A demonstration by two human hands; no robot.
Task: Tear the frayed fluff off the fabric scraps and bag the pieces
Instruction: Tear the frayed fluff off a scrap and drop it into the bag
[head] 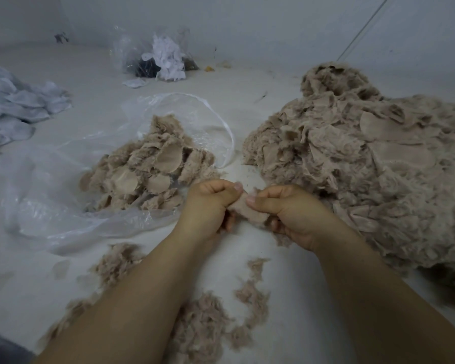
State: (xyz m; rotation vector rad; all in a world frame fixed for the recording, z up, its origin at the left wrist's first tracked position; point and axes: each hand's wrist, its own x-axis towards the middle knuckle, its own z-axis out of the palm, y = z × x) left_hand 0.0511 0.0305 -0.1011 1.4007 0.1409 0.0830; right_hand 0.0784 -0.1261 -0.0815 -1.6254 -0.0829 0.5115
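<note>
Scraps already cleaned sit in a small heap (147,166) on the clear plastic bag (63,214); torn fluff (205,321) litters the near table. Left hand (208,203) and right hand (289,211) both pinch one scrap (243,208) between them. By my judgement most work remains: the big untrimmed pile (365,166) looms right
</note>
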